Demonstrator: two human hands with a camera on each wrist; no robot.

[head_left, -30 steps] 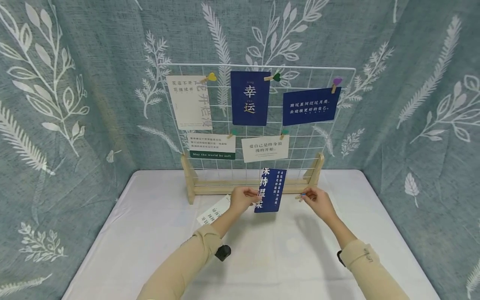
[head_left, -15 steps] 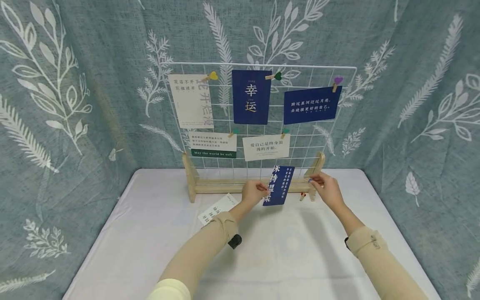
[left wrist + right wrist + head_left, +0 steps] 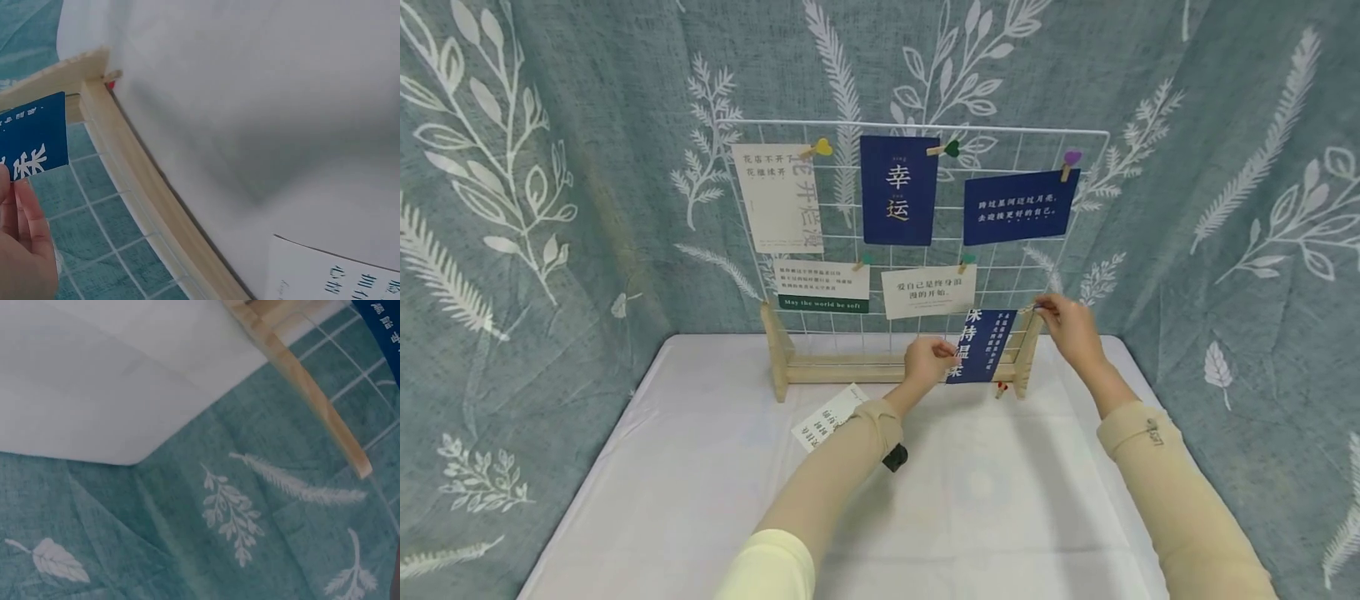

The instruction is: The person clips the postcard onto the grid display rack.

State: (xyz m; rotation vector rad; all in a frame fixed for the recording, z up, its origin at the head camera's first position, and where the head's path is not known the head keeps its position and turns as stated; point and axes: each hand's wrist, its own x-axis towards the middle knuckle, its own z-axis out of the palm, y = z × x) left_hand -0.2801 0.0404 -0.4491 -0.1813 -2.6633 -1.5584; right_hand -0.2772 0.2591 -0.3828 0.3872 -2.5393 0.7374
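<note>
My left hand [image 3: 927, 364] pinches the left edge of a dark blue card [image 3: 985, 348] with white characters. The card stands tilted against the lower right of the white wire grid [image 3: 880, 329]. In the left wrist view, the same blue card [image 3: 34, 134] sticks up from my fingertips. Thumb and fingers of my right hand [image 3: 1071, 329] pinch a small wooden clothespin [image 3: 1037, 307] with a bit of blue on it. That hand is at the grid's right edge, just beyond the card's upper right corner. The right wrist view shows only a sliver of this hand.
Cards hang above in two rows on clips, among them a white card [image 3: 929, 292] and a blue card [image 3: 1021, 207]. A wooden base [image 3: 850, 372] carries the grid. A red-topped clothespin [image 3: 1001, 389] and a white card [image 3: 831, 417] lie on the white table [image 3: 970, 500].
Both hands have moved up and to the right. The blue card has risen with the left hand to the grid's lower right, and the right hand has carried its clothespin up to the grid's edge.
</note>
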